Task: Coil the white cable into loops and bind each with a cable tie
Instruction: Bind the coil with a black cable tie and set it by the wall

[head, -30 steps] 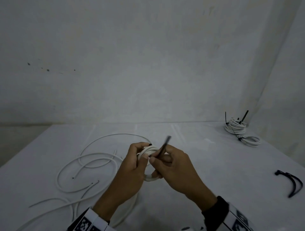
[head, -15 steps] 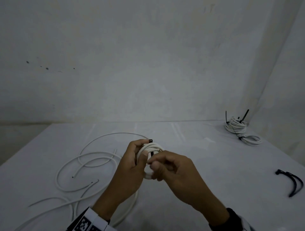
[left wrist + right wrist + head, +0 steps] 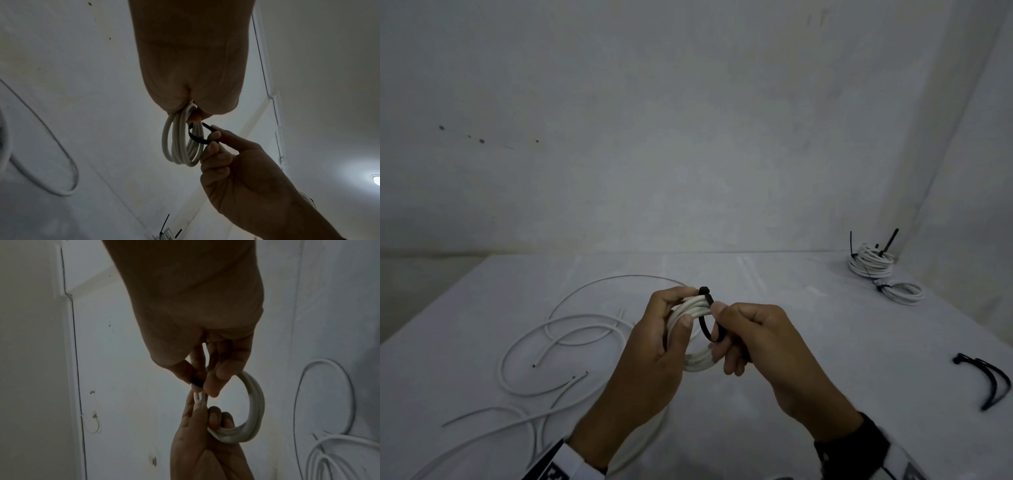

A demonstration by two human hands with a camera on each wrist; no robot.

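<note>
My left hand (image 3: 671, 329) grips a small coil of white cable (image 3: 695, 363) held above the table, thumb and fingers curled round its left side. A black cable tie (image 3: 705, 325) loops loosely round the coil's strands. My right hand (image 3: 726, 329) pinches the tie where its ends meet. In the left wrist view the coil (image 3: 180, 146) hangs below my left hand and the tie (image 3: 197, 138) curves round it into the right hand's fingertips (image 3: 214, 134). The right wrist view shows the coil (image 3: 252, 405) held between both hands.
Loose white cables (image 3: 558, 342) sprawl over the left half of the white table (image 3: 825, 342). Bound coils with black ties (image 3: 873, 263) lie at the far right corner. Spare black cable ties (image 3: 986, 380) lie near the right edge. A wall stands behind.
A second ago the tie's tail stuck up from my right hand. It now wraps round the coil as a loop, and the right hand has dropped lower against the coil.
</note>
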